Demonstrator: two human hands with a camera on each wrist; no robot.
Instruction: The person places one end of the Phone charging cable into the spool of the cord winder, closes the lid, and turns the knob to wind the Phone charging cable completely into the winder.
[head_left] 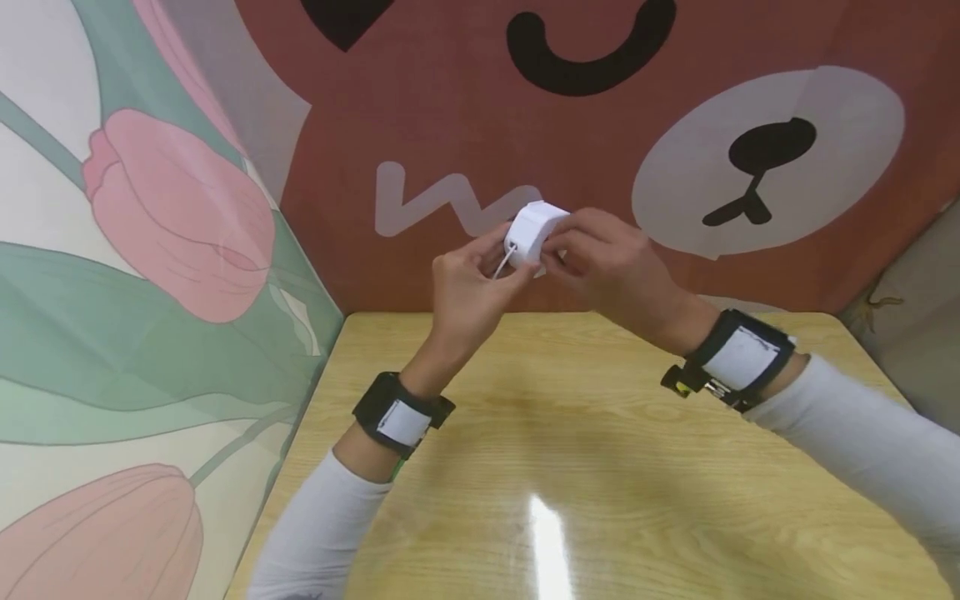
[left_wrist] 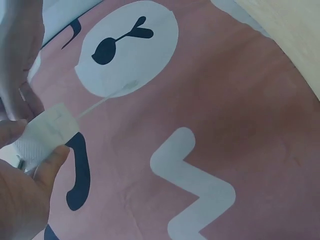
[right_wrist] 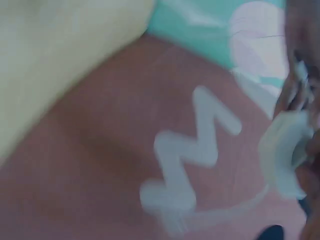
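A small white block-shaped device (head_left: 534, 227) is held up between both hands, above the far edge of the table. My left hand (head_left: 472, 287) grips it from the left and below, with the thumb along its near lower edge. A thin white cord (head_left: 505, 261) comes out of a dark opening in its end and runs down over the left palm. The fingers of my right hand (head_left: 618, 258) are curled against the device's right side, pinching it there. In the left wrist view a thin pale strip (left_wrist: 100, 106) sticks out beyond the device. Fingers hide much of its right side.
Below the hands lies a light wood-grain table (head_left: 600, 467) with a bright reflection. Behind it hangs a reddish-brown cloth (head_left: 465, 100) with a cartoon bear print. A tulip-patterned cloth (head_left: 180, 217) stands on the left. Each wrist wears a black strap (head_left: 738, 358).
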